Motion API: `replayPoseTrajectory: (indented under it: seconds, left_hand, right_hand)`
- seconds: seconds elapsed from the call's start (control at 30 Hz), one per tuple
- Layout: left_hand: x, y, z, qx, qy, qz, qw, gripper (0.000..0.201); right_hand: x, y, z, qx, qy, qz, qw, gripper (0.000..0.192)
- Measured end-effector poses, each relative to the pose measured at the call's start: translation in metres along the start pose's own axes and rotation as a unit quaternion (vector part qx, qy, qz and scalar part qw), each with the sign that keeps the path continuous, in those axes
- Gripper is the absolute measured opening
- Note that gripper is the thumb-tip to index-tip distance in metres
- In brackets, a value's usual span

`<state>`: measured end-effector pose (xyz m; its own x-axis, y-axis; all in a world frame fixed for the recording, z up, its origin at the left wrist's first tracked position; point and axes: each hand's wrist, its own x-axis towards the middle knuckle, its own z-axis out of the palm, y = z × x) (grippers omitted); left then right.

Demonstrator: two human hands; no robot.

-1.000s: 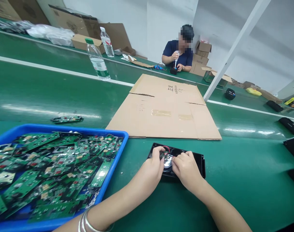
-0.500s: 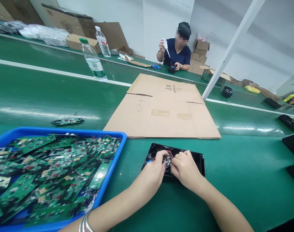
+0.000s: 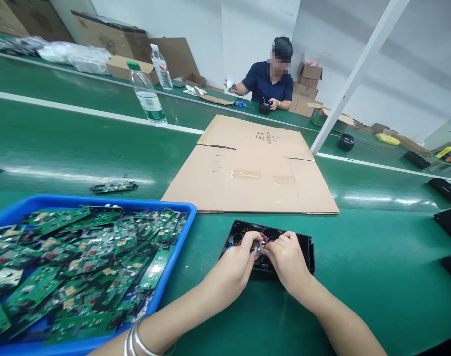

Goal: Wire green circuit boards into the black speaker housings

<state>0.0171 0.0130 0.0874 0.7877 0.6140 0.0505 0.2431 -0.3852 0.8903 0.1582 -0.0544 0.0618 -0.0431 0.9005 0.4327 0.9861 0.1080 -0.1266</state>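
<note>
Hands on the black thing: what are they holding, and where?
Both the left hand and right hand pinch a small wired part from its sides, over the black housing lying flat.

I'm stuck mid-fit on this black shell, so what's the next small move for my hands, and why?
Probably press the small part down into the black shell with both thumbs. Both the left hand and the right hand are pinched on it at the shell's middle, and the red wire loops up loose above it. Whether it is seated is hidden by the fingers.
</note>
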Motion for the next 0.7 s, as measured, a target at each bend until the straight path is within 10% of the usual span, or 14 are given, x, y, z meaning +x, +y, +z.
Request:
replayPoseTrajectory:
  seconds: [0.2, 0.37, 0.7]
  left_hand:
    - [0.000, -0.003, 0.003, -0.040, 0.018, -0.038, 0.998, 0.022]
    - [0.005, -0.002, -0.005, -0.109, 0.033, -0.092, 0.989, 0.025]
    - [0.010, 0.002, -0.073, -0.026, -0.100, -0.086, 0.991, 0.029]
  right_hand:
    - [0.006, -0.002, -0.031, 0.003, -0.191, 0.066, 0.979, 0.021]
    - [-0.003, 0.002, -0.045, -0.003, -0.268, 0.072, 0.961, 0.111]
    - [-0.042, 0.032, -0.023, -0.062, -0.185, 0.137, 0.971, 0.092]
